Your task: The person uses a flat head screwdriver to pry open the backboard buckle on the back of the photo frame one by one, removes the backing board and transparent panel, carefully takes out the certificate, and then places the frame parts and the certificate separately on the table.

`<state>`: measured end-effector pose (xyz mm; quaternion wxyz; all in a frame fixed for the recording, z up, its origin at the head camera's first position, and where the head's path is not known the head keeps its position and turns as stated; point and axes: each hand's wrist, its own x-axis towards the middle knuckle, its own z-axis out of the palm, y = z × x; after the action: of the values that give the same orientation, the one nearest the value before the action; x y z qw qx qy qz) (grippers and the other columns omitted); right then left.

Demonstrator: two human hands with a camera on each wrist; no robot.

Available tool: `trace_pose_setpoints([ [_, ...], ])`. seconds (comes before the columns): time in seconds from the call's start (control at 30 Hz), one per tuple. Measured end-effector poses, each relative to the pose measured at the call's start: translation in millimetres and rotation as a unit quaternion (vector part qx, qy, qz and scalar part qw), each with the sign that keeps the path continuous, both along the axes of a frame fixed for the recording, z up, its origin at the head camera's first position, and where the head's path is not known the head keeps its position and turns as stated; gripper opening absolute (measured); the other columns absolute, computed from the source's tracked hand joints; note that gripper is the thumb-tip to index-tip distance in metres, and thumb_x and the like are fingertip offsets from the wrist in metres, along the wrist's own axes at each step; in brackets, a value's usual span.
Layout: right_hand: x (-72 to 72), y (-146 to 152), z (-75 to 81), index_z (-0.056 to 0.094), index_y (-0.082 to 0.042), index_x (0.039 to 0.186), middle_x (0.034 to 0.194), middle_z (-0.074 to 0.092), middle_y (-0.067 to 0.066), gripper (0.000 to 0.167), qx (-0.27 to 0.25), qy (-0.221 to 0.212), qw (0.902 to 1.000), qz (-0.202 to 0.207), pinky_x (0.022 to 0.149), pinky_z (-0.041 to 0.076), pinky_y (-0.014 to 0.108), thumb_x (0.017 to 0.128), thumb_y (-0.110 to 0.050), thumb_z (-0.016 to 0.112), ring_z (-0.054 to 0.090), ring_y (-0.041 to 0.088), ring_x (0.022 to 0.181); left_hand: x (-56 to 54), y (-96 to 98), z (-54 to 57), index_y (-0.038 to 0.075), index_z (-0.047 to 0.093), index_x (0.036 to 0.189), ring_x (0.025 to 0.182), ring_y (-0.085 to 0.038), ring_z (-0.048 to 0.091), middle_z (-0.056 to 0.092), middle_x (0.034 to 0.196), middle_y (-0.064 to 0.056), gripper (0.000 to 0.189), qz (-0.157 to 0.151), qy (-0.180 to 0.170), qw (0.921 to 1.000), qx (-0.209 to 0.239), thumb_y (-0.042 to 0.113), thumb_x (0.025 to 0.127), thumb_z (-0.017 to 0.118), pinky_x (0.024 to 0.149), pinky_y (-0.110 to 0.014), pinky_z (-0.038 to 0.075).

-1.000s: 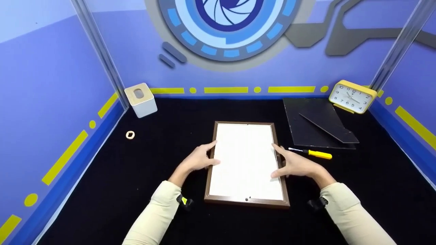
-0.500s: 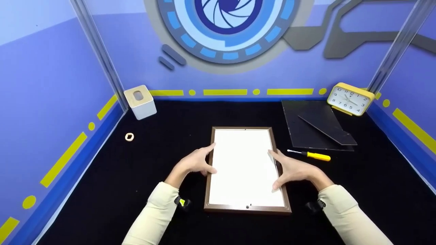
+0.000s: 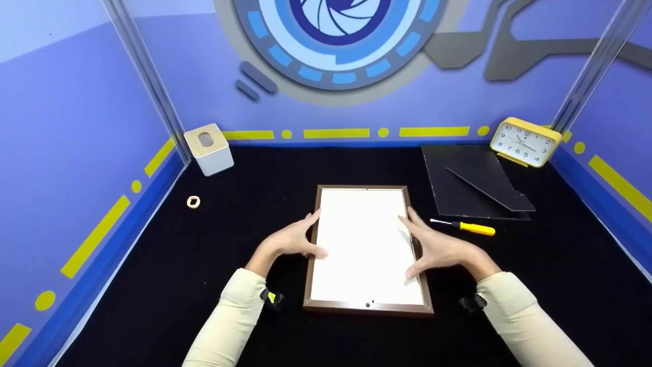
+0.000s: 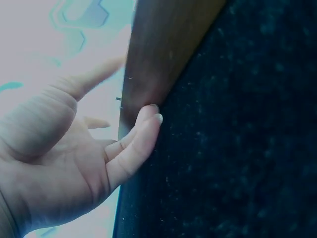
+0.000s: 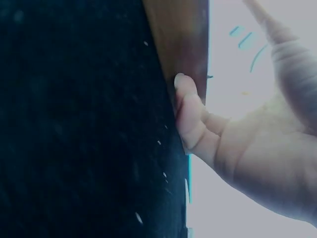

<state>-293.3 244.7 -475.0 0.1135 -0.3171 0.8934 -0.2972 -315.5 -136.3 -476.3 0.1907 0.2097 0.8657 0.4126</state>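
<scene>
A brown picture frame (image 3: 336,306) with a bright white panel (image 3: 364,244) inside it lies on the black cloth. My left hand (image 3: 293,239) holds its left side, the thumb reaching over onto the panel. On the opposite side, my right hand (image 3: 440,250) grips the frame, thumb on top near the panel's right edge. In the left wrist view, fingers (image 4: 136,148) curl against the frame's wooden outer side (image 4: 163,44). The right wrist view likewise has bent fingers (image 5: 190,111) against the wood (image 5: 183,39). A small dark knob (image 3: 368,305) sits on the near rim.
Right of the frame lies a yellow-handled screwdriver (image 3: 476,228). Behind it are a black board (image 3: 448,196) with a flap-like stand piece (image 3: 494,188) and a yellow clock (image 3: 525,142). A tissue box (image 3: 209,150) and a small wooden ring (image 3: 193,202) are at left.
The picture frame has shifted slightly toward me, both hands staying at its sides. My right hand's fingertips reach a little farther over the panel. The head view has also shifted slightly.
</scene>
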Motion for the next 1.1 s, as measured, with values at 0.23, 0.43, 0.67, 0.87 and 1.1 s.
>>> trace_pose_setpoints([
  [0.23, 4.6, -2.7, 0.9, 0.01, -0.001, 0.16, 0.158, -0.012, 0.037, 0.14, 0.058, -0.008, 0.9976, 0.036, 0.11, 0.034, 0.055, 0.059, -0.057, 0.091, 0.017, 0.052, 0.143, -0.9, 1.2, 1.4, 0.006, 0.018, 0.16, 0.149, -0.036, 0.013, 0.015, 0.161, -0.027, 0.12, -0.04, 0.053, 0.9963, -0.055, 0.036, 0.07, 0.092, 0.12, -0.046, 0.018],
  [0.43, 5.2, -4.6, 4.1, 0.011, 0.001, 0.159, 0.157, -0.01, 0.038, 0.138, 0.07, -0.009, 0.9966, 0.044, 0.11, 0.035, 0.056, 0.061, -0.055, 0.091, 0.016, 0.053, 0.143, -2.4, 1.4, 1.7, 0.001, 0.025, 0.157, 0.149, -0.036, 0.015, 0.018, 0.159, -0.029, 0.114, -0.037, 0.058, 0.9951, -0.071, 0.038, 0.071, 0.091, 0.12, -0.045, 0.019],
  [0.67, 7.2, -4.8, 6.2, 0.015, 0.001, 0.159, 0.158, -0.006, 0.036, 0.134, 0.067, -0.011, 0.997, 0.038, 0.113, 0.03, 0.056, 0.062, -0.056, 0.09, 0.015, 0.049, 0.145, -1.9, 2.7, -0.6, -0.001, 0.027, 0.156, 0.148, -0.036, 0.018, 0.019, 0.158, -0.03, 0.115, -0.034, 0.062, 0.995, -0.071, 0.036, 0.069, 0.092, 0.12, -0.044, 0.02],
  [0.87, 6.6, -6.1, 5.8, 0.02, 0.0, 0.158, 0.158, 0.004, 0.037, 0.129, 0.058, 0.01, 0.9979, 0.025, 0.112, 0.03, 0.058, 0.064, -0.059, 0.087, 0.02, 0.049, 0.144, -2.0, 3.1, -1.2, -0.003, 0.029, 0.155, 0.147, -0.037, 0.02, 0.024, 0.157, -0.029, 0.115, -0.034, 0.066, 0.9952, -0.064, 0.035, 0.068, 0.094, 0.119, -0.045, 0.021],
  [1.1, 4.8, -6.9, 8.3, 0.024, -0.003, 0.158, 0.158, 0.014, 0.035, 0.126, 0.052, 0.052, 0.9972, -0.011, 0.111, 0.033, 0.058, 0.065, -0.063, 0.083, 0.029, 0.048, 0.141, -2.5, 2.1, -1.4, 0.0, 0.03, 0.155, 0.146, -0.035, 0.025, 0.03, 0.157, -0.023, 0.113, -0.03, 0.069, 0.9944, -0.073, 0.037, 0.068, 0.093, 0.118, -0.044, 0.024],
])
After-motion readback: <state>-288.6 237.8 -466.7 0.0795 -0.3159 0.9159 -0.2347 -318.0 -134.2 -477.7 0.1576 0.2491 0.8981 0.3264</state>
